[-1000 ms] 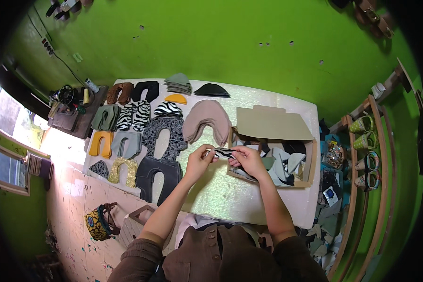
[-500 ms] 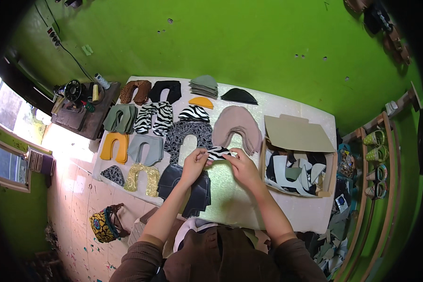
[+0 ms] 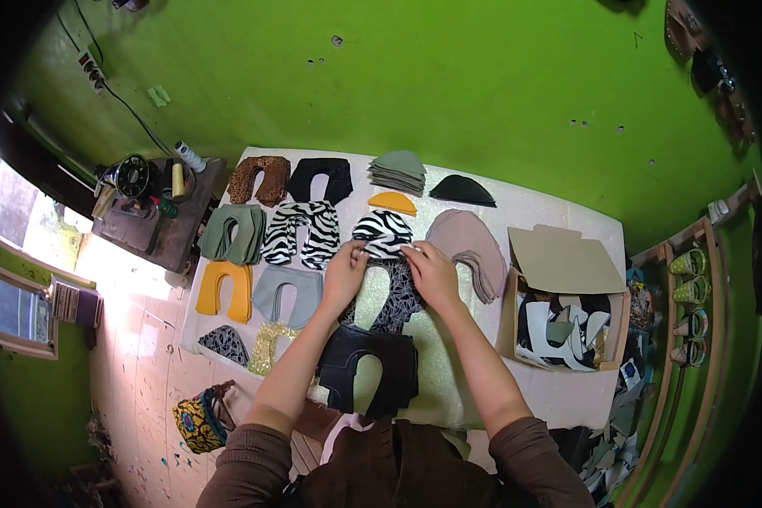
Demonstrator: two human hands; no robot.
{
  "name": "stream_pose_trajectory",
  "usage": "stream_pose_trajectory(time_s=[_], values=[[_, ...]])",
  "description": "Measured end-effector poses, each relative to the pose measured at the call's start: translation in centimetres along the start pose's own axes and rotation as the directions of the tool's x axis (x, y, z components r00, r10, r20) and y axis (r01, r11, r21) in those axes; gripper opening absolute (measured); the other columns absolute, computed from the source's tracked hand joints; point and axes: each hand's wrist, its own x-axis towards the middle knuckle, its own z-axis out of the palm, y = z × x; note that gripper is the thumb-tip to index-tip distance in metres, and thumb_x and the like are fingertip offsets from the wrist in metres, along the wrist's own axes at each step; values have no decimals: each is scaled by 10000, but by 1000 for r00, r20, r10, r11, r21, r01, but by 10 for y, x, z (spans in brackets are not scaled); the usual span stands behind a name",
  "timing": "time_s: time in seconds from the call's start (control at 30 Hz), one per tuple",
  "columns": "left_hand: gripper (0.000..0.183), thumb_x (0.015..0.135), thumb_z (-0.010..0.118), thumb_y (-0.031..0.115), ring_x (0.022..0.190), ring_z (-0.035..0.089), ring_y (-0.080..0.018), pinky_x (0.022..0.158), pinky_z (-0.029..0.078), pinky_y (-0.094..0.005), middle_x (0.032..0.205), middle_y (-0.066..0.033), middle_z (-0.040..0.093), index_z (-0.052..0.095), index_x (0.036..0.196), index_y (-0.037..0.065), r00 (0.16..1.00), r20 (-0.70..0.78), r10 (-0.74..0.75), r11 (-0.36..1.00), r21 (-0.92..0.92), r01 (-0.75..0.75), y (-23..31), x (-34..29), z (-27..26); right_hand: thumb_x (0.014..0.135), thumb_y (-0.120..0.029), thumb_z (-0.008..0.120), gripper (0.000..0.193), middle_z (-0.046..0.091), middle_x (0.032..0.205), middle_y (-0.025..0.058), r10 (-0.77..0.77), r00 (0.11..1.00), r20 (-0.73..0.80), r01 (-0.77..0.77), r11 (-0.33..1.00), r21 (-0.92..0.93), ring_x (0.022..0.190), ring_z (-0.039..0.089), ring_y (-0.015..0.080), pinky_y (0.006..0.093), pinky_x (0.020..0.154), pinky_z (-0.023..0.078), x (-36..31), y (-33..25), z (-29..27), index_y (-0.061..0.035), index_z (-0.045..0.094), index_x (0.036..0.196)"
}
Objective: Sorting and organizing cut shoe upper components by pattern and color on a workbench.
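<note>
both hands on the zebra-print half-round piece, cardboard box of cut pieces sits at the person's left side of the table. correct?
Not quite. The head view shows the cardboard box of cut pieces at the person's right side of the table, not the left. The rest holds: the left hand and right hand both rest on the zebra-print half-round piece.

Shoemaking workshop: cut uppers, sewing machine.

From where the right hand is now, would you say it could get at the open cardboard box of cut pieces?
Probably yes. The right hand rests on the zebra-print piece, and the cardboard box stands open to its right on the same table. Only low pinkish pieces lie between; nothing tall blocks the way.
</note>
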Motion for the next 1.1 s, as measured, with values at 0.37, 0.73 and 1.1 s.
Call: stream_pose_trajectory(time_s=[0.37, 0.73, 1.1], values=[[208, 794, 562, 161, 806, 578, -313, 682, 454, -393, 853, -151, 600, 552, 960, 35, 997, -22, 74, 951, 303, -64, -10, 58, 9, 780, -123, 572, 163, 578, 917, 63, 17, 1000, 3, -16, 990, -140, 776, 582, 271, 367, 684, 459, 41, 27, 40, -112, 615, 937], [151, 759, 576, 114, 871, 533, -281, 709, 457, -363, 926, -105, 537, 609, 897, 63, 962, -109, 248, 885, 430, -180, -13, 52, 6, 756, -138, 600, 280, 530, 1109, 101, 9, 1000, -11, -11, 988, -157, 1082, 453, 306, 395, 885, 394, 35, 20, 30, -108, 592, 1035], [378, 651, 571, 31, 1082, 459, -336, 902, 366, -419, 1167, -159, 486, 591, 1026, 77, 787, 126, 604, 671, 454, -587, 22, -29, 39, 743, -57, 550, 310, 491, 1168, 144, 20, 997, 79, -8, 989, -150, 1179, 377, 338, 429, 962, 325, -37, 2, -12, -64, 574, 1052]])
